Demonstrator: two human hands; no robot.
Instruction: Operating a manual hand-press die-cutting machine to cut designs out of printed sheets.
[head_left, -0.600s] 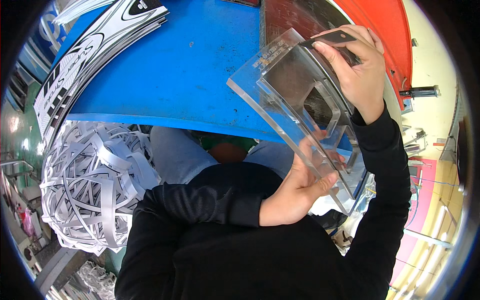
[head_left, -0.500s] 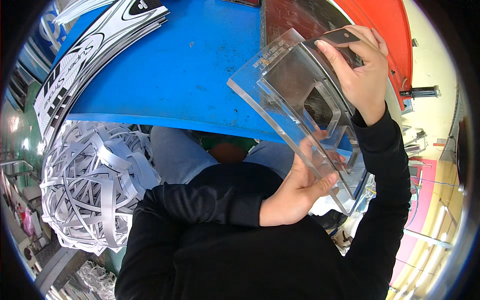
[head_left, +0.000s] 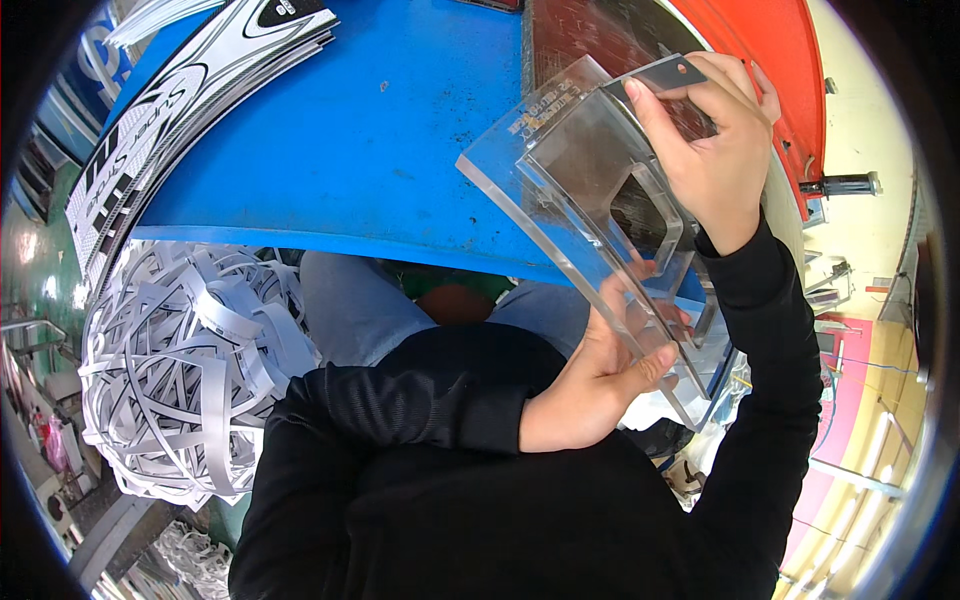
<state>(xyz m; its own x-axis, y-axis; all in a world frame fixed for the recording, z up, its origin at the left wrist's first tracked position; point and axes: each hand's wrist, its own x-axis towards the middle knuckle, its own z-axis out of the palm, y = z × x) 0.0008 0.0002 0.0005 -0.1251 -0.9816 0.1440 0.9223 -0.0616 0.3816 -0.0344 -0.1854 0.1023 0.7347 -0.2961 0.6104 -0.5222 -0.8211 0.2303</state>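
Note:
A clear, thick acrylic jig (head_left: 560, 232) with a cut-out is tilted up over the right front edge of the blue table. My left hand (head_left: 590, 388) is closed around its lower end, with the thumb on the near face and fingers showing through the plastic. At the upper end my right hand (head_left: 715, 150) pinches a thin, dark, glossy sheet (head_left: 672, 76) with a small hole near its corner. The sheet lies against the jig's upper edge; my fingers hide part of it.
A stack of printed white-and-black sheets (head_left: 180, 110) lies on the blue table (head_left: 400, 130) at left. Below it is a big heap of white offcut strips (head_left: 200, 370). A dark board (head_left: 590, 40) and a red panel (head_left: 780, 70) stand at far right.
My right hand has shifted slightly left with the dark sheet, which now sits flatter against the jig's upper end. My left hand and the jig have hardly moved.

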